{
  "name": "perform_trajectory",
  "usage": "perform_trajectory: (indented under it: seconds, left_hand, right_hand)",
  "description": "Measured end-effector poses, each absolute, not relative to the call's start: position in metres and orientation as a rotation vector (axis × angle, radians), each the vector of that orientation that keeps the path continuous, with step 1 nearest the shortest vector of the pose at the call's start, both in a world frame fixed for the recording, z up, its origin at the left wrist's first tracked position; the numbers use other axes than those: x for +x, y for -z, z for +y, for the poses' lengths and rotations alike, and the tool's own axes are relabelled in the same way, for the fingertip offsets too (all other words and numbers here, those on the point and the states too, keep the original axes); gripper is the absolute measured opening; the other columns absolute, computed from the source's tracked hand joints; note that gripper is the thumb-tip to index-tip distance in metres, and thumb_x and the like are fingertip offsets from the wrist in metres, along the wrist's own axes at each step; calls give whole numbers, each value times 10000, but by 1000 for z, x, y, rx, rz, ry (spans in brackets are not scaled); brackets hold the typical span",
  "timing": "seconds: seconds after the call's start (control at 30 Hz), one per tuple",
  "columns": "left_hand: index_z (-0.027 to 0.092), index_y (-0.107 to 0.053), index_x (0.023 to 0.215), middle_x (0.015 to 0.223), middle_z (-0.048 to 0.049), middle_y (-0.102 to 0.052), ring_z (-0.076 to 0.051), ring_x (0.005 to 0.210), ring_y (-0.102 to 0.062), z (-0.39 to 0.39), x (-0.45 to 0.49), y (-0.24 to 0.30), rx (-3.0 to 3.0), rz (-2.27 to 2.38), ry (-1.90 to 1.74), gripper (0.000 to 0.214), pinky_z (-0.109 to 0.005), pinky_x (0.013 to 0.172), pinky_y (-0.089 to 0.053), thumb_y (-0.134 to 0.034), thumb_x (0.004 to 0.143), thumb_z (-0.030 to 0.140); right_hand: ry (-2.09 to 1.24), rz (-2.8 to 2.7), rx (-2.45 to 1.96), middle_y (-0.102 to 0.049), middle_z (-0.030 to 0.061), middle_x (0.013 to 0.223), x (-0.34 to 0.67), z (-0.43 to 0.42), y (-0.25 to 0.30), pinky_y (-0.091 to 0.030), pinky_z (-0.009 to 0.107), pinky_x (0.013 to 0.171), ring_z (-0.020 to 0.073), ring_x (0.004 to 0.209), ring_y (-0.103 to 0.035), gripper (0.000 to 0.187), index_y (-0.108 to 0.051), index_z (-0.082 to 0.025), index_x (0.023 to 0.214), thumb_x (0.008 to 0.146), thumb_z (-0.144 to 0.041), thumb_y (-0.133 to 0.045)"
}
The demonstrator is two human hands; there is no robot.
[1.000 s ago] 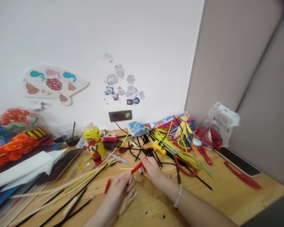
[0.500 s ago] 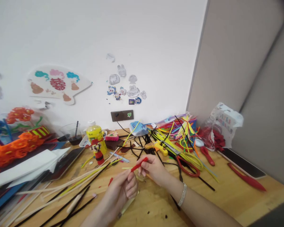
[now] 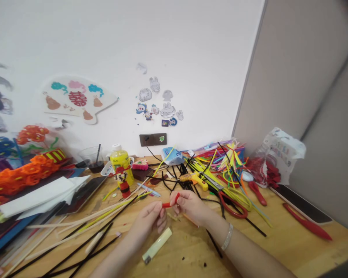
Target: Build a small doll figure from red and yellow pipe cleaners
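A short red pipe cleaner (image 3: 171, 202) is held between both hands above the wooden table (image 3: 278, 243). My left hand (image 3: 149, 220) pinches its left end with fingers closed. My right hand (image 3: 191, 206), with a silver bracelet (image 3: 227, 236) on the wrist, pinches the right end, which is bent upward. A pale yellow lighter (image 3: 157, 250) lies on the table just below my left hand. Several long black and cream stems (image 3: 84, 231) lie to the left.
A heap of coloured pipe cleaners (image 3: 223, 162), red-handled scissors (image 3: 226, 199) and a yellow glue gun (image 3: 193, 178) lie behind the hands. A yellow bottle (image 3: 120, 164), a plastic cup (image 3: 91, 158), orange pipe-cleaner flowers (image 3: 20, 175) and white sheets (image 3: 43, 195) fill the left. A plastic bag (image 3: 278, 154) sits at right.
The hands have drawn closer together and the red pipe cleaner now bends upward at its right end. The left hand lifted off the lighter, which now shows fully. The view shifted slightly left.
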State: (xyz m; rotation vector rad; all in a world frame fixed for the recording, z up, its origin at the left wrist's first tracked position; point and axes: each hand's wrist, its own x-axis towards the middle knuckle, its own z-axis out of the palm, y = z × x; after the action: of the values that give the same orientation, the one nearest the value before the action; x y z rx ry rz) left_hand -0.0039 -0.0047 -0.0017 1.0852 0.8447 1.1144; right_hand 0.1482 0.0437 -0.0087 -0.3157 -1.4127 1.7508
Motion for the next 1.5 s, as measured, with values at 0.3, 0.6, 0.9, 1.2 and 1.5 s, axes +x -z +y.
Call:
perform_trajectory:
  seconds: [0.3, 0.6, 0.9, 1.2, 1.5]
  left_hand:
    - [195, -436, 550, 520, 31, -425, -137, 527, -417, -11, -11, -12, 1957, 1322, -894, 401, -245, 529, -325, -314, 840, 443]
    - [192, -634, 788, 753, -19, -639, -144, 694, -563, -14, -17, -26, 2270, 1020, -626, 331, -211, 665, -406, -341, 880, 316]
    - [177, -668, 737, 665, -9, -642, -128, 592, -567, -17, -14, -31, 2461, 936, -642, 297, -181, 566, -403, -405, 855, 248]
    - [202, -660, 833, 758, -17, -660, -145, 672, -581, -13, -20, -22, 2439, 996, -589, 297, -224, 647, -418, -382, 870, 302]
    - [185, -559, 768, 730, -18, -609, -135, 692, -558, -7, -21, -8, 2394, 1195, -768, 292, -230, 661, -424, -308, 893, 265]
  right_hand:
    - [-1746, -1927, -505, -560, -1, 623, 161, 44, -7, -415, 223, 588, 80, 553, -509, 372, -608, -111, 656, 721, -477, -596]
    - [-1811, -2036, -441, -540, -19, 580, 159, 44, 0, -383, 202, 554, 73, 540, -494, 408, -562, -121, 627, 711, -520, -583]
    - [-1914, -2016, -481, -537, -35, 553, 155, 44, 12, -352, 182, 501, 57, 499, -478, 461, -569, -114, 631, 637, -573, -612]
    - [-1918, -1862, -633, -534, -32, 490, 152, 43, 14, -327, 175, 451, 56, 444, -479, 430, -544, -112, 565, 603, -519, -680]
    - [-1636, -1862, -685, -476, -55, 510, 142, 35, 6, -325, 191, 442, 67, 438, -441, 431, -492, -158, 707, 735, -588, -504]
